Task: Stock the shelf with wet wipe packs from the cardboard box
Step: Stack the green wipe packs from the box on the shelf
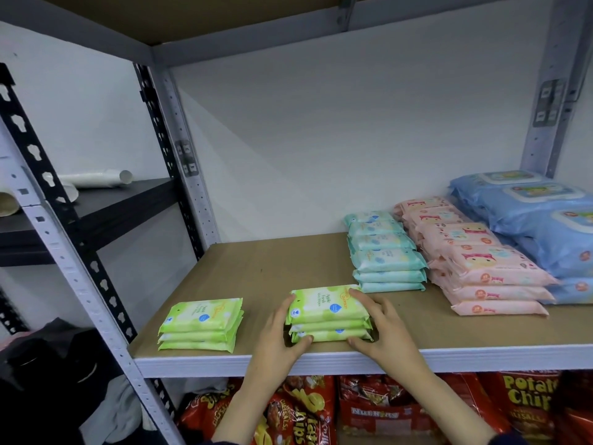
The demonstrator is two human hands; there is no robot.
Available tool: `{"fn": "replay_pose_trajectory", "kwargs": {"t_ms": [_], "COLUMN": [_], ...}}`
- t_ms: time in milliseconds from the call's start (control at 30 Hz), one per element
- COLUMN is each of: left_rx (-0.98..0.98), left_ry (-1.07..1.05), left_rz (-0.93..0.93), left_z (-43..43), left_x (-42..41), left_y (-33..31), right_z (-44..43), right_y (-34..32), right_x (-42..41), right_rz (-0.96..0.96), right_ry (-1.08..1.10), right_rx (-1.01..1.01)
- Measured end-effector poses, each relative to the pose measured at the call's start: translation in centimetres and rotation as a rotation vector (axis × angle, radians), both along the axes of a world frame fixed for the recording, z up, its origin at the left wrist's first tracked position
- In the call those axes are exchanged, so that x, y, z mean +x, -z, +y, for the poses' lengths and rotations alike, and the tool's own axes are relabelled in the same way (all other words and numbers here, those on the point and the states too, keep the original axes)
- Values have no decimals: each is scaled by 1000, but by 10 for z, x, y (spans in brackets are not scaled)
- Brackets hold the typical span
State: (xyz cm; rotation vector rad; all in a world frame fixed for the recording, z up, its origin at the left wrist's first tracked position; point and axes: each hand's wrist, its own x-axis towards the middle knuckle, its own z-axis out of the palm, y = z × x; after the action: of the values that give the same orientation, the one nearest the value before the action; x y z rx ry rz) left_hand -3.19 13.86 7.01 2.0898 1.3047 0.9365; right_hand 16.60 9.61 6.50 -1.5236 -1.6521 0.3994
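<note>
1. The green stack (327,311) of three packs lies near the shelf (272,261) front edge, with its long axis along that edge.
2. The left hand (282,338) and right hand (385,329) clasp its two ends.
3. The top label reads "Apple fresh", turned sideways; the chip bags (526,399) below read "Potato Chips".

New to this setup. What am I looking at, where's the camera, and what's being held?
No robot here: one wide-angle camera worn on a person's head, looking forward and down at bare hands. The left hand and right hand grip a stack of three green wipe packs from both sides, near the front edge of the shelf board. A second green stack lies to its left, apart. Further right: teal packs, pink packs, larger blue packs. Potato chip bags sit on the shelf below.
</note>
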Motion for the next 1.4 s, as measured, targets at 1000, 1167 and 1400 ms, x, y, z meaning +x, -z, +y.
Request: {"fn": "replay_pose_trajectory", "kwargs": {"t_ms": [1000, 1167, 1400], "left_rx": [-159, -166, -184], "left_ry": [-74, -52, -33], "left_rz": [-98, -117, -129], "left_z": [104, 119, 123], "left_x": [18, 27, 25], "left_y": [-9, -10, -15], "right_z": [97, 114, 116], "right_y": [-17, -17, -19], "right_x": [-34, -30, -28], "right_rz": [-146, -160, -195], "right_ry": [211, 275, 286], "right_rx": [-173, -188, -194]}}
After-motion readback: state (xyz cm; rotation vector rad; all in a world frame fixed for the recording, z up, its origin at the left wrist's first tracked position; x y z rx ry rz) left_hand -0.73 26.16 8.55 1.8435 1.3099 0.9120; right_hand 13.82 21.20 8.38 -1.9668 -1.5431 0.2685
